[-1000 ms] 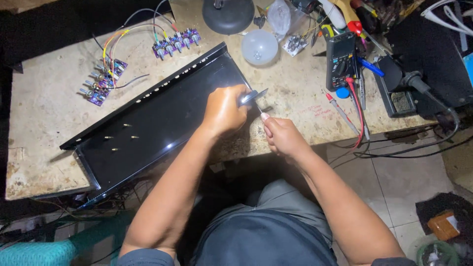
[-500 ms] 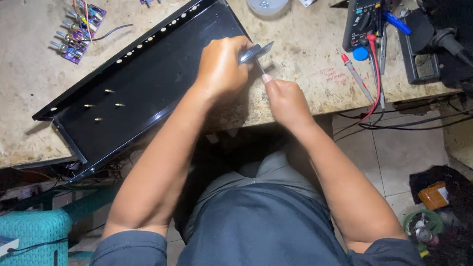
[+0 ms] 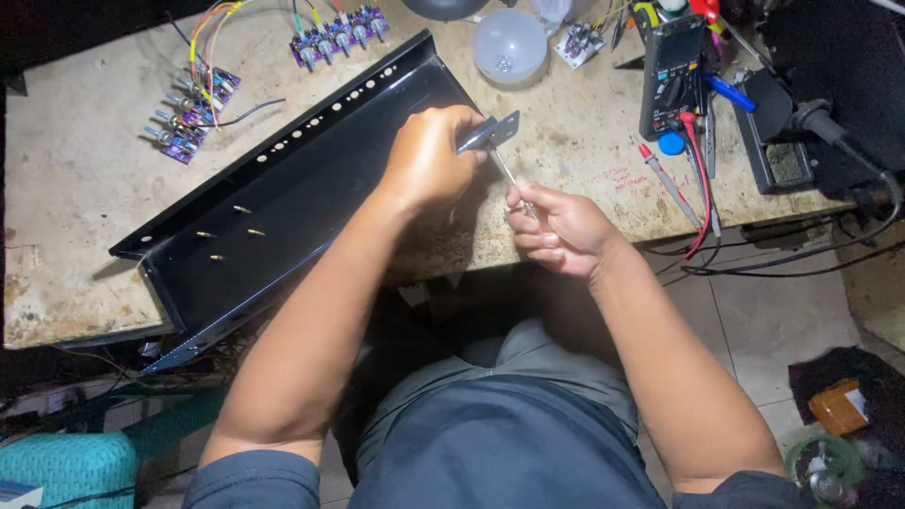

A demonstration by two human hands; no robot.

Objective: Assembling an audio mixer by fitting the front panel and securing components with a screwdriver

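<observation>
Both hands meet over the near edge of the surface [image 3: 85,179], forearms reaching up from the lap and converging. Left hand [image 3: 429,160] is curled shut around a small grey metal bracket [image 3: 498,131], whose flat end sticks out past the fingertips to the right. Right hand [image 3: 556,226] sits just below and to the right, fingers clenched on a thin screwdriver [image 3: 507,174] whose shaft slants up to touch the bracket. Largest on the surface is a long black metal chassis [image 3: 283,198], lying at a slant, its raised far wall pierced by a row of holes; a few small brass standoffs [image 3: 242,209] stand on its floor, and the left hand hovers over its right end. Beyond it lie two purple circuit boards [image 3: 184,113] with coloured wires. To the right sit a multimeter [image 3: 671,75] with red probe leads, and a clear round dish [image 3: 509,45] holding a few small parts too tiny to make out.
</observation>
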